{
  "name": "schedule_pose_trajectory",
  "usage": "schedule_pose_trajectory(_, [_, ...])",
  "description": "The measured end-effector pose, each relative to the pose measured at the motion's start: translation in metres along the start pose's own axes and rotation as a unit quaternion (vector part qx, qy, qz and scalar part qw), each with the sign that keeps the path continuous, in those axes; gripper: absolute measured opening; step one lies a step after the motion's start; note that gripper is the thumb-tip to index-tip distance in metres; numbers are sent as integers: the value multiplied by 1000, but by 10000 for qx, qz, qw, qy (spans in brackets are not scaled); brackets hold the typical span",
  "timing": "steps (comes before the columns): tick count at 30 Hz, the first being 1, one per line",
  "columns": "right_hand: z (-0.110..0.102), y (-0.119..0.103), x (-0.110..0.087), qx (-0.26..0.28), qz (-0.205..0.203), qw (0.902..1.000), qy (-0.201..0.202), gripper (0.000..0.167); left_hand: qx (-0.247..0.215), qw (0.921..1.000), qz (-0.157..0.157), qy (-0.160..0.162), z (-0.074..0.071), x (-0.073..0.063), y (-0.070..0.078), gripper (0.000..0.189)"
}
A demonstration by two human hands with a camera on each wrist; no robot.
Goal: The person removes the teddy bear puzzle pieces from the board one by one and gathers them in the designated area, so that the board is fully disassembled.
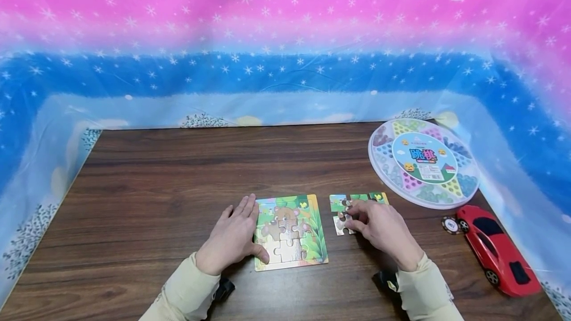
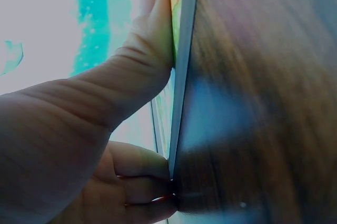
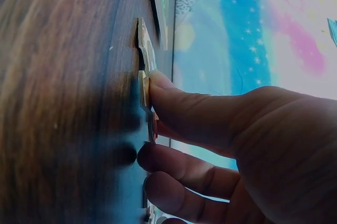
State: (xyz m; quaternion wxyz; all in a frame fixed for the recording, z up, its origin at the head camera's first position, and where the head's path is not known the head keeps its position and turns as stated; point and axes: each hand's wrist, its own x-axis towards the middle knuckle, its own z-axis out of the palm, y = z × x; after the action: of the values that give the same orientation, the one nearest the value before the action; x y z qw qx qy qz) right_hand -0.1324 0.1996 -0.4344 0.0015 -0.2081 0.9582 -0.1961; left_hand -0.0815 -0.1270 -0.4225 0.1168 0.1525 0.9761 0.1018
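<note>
A square jigsaw puzzle board (image 1: pixel 315 237) with a bear picture lies on the table before me. My left hand (image 1: pixel 233 236) rests along its left side, fingers straight, its thumb lying on the lower left corner. The left wrist view shows the thumb (image 2: pixel 147 29) against the board's edge. To the right of the board is a group of loose puzzle pieces (image 1: pixel 337 202). Over them, my right hand (image 1: pixel 387 227) pinches a puzzle piece (image 3: pixel 143 90) between thumb and index finger, the other fingers curled beside it. The hand covers part of the group.
A round Chinese checkers box (image 1: pixel 388 182) with a clear lid lies at the back right. In front of it are a red toy car (image 1: pixel 504 254) and a small round chip (image 1: pixel 450 225). A patterned cloth (image 1: pixel 285 73) hangs around the wooden table (image 1: pixel 178 172).
</note>
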Motion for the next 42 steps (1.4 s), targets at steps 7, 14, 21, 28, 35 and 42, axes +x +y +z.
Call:
schedule_pose_trajectory(7, [0,0,-1,-85,-130,9998,108,15,-62,10000,13,12,0,-1,0,120])
schedule_pose_trajectory(14, [1,-1,-1,-126,-201,9995,186,16,-105,9999,10,24,-1,-1,0,120])
schedule_pose_trajectory(21, [3,0,-1,-178,-296,9991,250,16,-87,9999,23,97,0,-1,0,121])
schedule_pose_trajectory(28, [4,1,-1,-199,-316,9990,251,15,-54,9999,42,85,0,-1,0,120])
schedule_pose_trajectory(35, [5,1,0,-190,-358,9988,257,15,-38,10000,49,74,0,-1,0,121])
schedule_pose_trajectory(42, [5,1,-1,-142,-291,9993,208,15,86,9999,92,108,1,-1,0,122])
